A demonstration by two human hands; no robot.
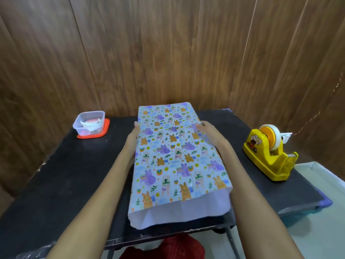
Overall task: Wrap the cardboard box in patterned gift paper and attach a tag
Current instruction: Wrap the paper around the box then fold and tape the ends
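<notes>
The patterned gift paper (173, 156), printed with purple and orange animals, is folded around the box as a long sleeve in the middle of the black table (61, 176). The box itself is hidden inside. The paper's near end hangs open, showing its white inside. My left hand (134, 134) presses flat against the sleeve's left side near the far end. On the opposite edge my right hand (207, 130) lies on the paper, fingers over the top and side. Both hands hold the paper against the box.
A clear plastic tub (89, 122) with paper scraps stands on an orange lid at the back left. A yellow tape dispenser (268, 156) sits at the right edge. A wood-panel wall closes the back. Red cloth (168, 247) shows below the table's front edge.
</notes>
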